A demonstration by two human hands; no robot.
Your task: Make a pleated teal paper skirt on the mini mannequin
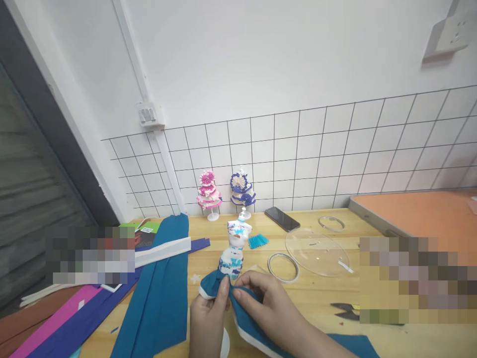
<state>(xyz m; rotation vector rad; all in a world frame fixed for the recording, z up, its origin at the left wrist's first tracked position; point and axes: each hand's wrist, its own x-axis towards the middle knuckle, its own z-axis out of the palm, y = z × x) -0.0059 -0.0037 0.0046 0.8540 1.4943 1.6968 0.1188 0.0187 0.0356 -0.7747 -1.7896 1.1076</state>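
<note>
A small white dress-form mannequin, blotched with blue and purple, stands upright in front of me on a round white base that shows in part. Teal crepe paper with a white edge is gathered around its lower part and trails off to the lower right. My left hand grips the gathered paper at the mannequin's front, thumb on top. Just to the right, my right hand pinches the same strip between thumb and fingers. The fingers behind the mannequin are hidden.
Teal paper and other coloured strips lie at left. Two finished paper-dress mannequins, pink and purple, stand at the back. Pleated blue paper, a phone, tape rolls, a clear disc and thread snips lie rightward.
</note>
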